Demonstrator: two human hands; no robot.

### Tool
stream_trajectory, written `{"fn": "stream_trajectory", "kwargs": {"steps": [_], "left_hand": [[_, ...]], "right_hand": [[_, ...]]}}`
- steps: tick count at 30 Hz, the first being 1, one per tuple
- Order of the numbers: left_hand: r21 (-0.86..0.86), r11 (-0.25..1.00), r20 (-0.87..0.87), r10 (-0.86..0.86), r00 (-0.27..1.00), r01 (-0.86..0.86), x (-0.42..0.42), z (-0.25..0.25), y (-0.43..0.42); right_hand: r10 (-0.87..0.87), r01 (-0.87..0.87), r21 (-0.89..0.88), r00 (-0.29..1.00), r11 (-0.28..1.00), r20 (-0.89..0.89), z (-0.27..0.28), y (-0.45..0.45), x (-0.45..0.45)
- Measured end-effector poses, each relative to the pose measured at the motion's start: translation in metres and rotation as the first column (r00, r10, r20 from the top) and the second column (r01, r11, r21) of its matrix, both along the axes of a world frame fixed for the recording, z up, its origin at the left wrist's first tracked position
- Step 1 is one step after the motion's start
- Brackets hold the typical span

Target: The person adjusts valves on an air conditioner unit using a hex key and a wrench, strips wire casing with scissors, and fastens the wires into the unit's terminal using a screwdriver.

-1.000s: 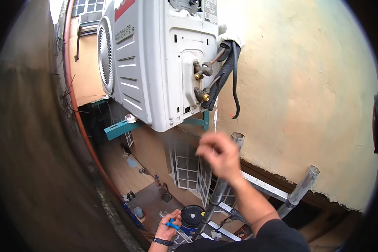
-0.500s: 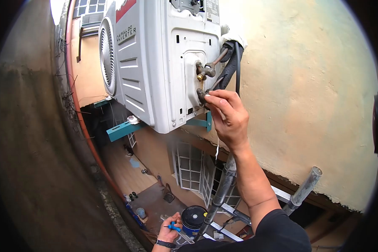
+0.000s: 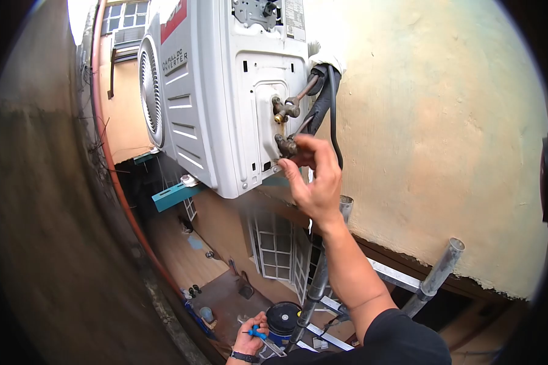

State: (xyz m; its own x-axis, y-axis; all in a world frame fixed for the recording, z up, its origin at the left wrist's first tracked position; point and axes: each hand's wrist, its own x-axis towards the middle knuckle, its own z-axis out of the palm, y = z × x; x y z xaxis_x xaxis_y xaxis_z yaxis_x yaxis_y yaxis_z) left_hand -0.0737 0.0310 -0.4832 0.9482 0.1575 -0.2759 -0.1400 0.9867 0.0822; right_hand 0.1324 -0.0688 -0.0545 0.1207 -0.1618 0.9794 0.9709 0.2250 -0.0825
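Two hands; right hand nearer the lower valve on the outdoor unit. Fingers parted, curved; contact unclear. Valve just above thumb tip, left of index finger, its pipe slanting up wallward. Left hand low, gripping blue-handled tool.

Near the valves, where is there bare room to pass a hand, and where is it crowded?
There is bare wall right of the hanging black cable, above the rightmost metal pole. It is crowded at the lower valve, with the right hand at it and the air conditioner and pipes close by.
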Motion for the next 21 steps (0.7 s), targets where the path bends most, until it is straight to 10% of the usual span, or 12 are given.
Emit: {"fn": "stream_trajectory", "kwargs": {"steps": [7,9,12,17,21], "left_hand": [[0.016,1.0,0.016,-0.013,1.0,0.013,-0.003,-0.015,0.004],[0.027,1.0,-0.003,-0.005,1.0,0.005,0.002,-0.028,0.002],[0.16,0.987,0.123,0.011,0.992,-0.031,-0.003,-0.023,-0.007],[0.142,0.99,0.127,-0.005,0.992,-0.013,0.002,-0.017,-0.014],[0.149,0.989,0.069,0.011,0.998,-0.021,0.002,-0.005,-0.021]], "right_hand": [[-0.001,-0.044,-0.192,0.973,0.981,-0.229,-0.011,-0.016,-0.002],[0.218,-0.209,0.061,0.941,0.976,-0.26,-0.006,-0.012,-0.012],[-0.098,0.026,-0.384,0.981,0.923,-0.169,-0.005,-0.029,-0.002],[0.089,-0.097,-0.046,0.984,0.994,-0.153,0.001,-0.021,-0.011],[-0.179,0.097,-0.47,0.975,0.877,-0.133,-0.001,-0.03,-0.002]]}}
